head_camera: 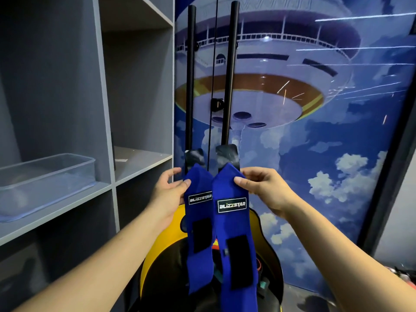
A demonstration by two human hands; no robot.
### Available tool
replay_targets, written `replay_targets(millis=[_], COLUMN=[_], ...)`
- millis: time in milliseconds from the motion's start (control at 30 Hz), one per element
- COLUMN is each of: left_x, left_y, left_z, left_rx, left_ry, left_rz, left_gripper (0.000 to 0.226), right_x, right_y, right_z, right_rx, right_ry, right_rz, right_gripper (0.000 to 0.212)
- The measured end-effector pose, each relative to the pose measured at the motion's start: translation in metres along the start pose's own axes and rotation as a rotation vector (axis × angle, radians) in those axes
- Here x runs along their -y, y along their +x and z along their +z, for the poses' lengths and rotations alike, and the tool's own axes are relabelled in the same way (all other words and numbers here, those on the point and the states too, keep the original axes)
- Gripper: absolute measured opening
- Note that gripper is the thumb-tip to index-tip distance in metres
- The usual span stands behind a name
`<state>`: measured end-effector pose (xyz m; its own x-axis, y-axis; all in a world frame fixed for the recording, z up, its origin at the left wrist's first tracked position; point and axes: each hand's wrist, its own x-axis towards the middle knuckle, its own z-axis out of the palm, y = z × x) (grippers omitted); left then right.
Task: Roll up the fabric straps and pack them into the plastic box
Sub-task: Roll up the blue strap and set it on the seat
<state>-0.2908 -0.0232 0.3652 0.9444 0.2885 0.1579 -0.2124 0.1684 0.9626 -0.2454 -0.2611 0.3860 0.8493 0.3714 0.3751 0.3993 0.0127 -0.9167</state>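
Two blue fabric straps with white-edged logo labels and black hook-and-loop patches hang side by side in front of me. My left hand [167, 190] pinches the upper edge of the left strap [199, 230]. My right hand [261, 185] pinches the top of the right strap [236, 244]. Each strap's top end is fixed to a black upright rod [228, 86] by a dark clip. An empty clear plastic box [45, 181] sits on a grey shelf [67, 212] to the left, well apart from both hands.
Grey open shelving fills the left side, with a divider post [105, 109] between compartments. A second black rod [190, 86] and a thin cord stand against a blue sky-and-airship wall panel [315, 131]. A yellow and black rounded object [162, 255] sits below the straps.
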Motion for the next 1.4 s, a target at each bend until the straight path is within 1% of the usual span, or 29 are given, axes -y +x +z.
replay_targets(millis=[133, 333, 433, 533, 733, 833, 900, 967, 1033, 1133, 1233, 1300, 1367, 1400], left_x=[-0.006, -0.013, -0.015, -0.015, -0.015, -0.012, -0.010, -0.008, -0.008, -0.007, -0.008, -0.010, -0.012, -0.012], left_y=[-0.003, -0.010, -0.012, -0.010, -0.011, -0.014, -0.015, -0.015, -0.013, -0.011, -0.010, -0.008, -0.006, -0.006], left_z=[0.011, 0.027, 0.032, 0.035, 0.043, 0.047, 0.050, 0.053, 0.053, 0.050, 0.044, 0.040, 0.038, 0.038], left_rx=[0.050, 0.121, 0.151, 0.142, 0.142, 0.146, 0.134, 0.115, 0.091, 0.066, 0.087, 0.103, 0.096, 0.086], left_ry=[0.013, -0.098, -0.155, -0.208, -0.282, -0.307, -0.319, -0.323, -0.322, -0.299, -0.169, -0.085, -0.064, -0.063], left_rz=[-0.025, 0.001, -0.002, -0.014, -0.028, -0.008, 0.000, -0.007, -0.011, -0.013, 0.010, 0.033, 0.041, 0.043], left_gripper=[0.020, 0.020, 0.021, 0.024, 0.022, 0.024, 0.027, 0.028, 0.029, 0.029, 0.027, 0.026, 0.022, 0.021], right_x=[0.007, 0.006, 0.002, 0.001, -0.002, -0.003, -0.004, -0.006, -0.006, -0.001, 0.001, 0.004, 0.005, 0.006], right_y=[-0.003, -0.001, -0.001, 0.001, 0.007, 0.008, 0.009, 0.010, 0.011, 0.009, 0.007, 0.006, 0.007, 0.008], right_z=[0.012, 0.044, 0.055, 0.060, 0.068, 0.070, 0.072, 0.075, 0.077, 0.074, 0.069, 0.068, 0.067, 0.067], right_rx=[-0.060, -0.136, -0.216, -0.289, -0.410, -0.459, -0.496, -0.528, -0.519, -0.496, -0.499, -0.479, -0.456, -0.460], right_ry=[0.137, 0.255, 0.270, 0.252, 0.234, 0.242, 0.206, 0.167, 0.194, 0.264, 0.299, 0.333, 0.345, 0.308], right_rz=[-0.013, -0.008, -0.032, -0.068, -0.075, -0.070, -0.061, -0.056, -0.056, -0.056, -0.052, -0.041, -0.041, -0.052], right_gripper=[0.023, 0.023, 0.019, 0.017, 0.016, 0.015, 0.016, 0.021, 0.027, 0.023, 0.018, 0.018, 0.018, 0.018])
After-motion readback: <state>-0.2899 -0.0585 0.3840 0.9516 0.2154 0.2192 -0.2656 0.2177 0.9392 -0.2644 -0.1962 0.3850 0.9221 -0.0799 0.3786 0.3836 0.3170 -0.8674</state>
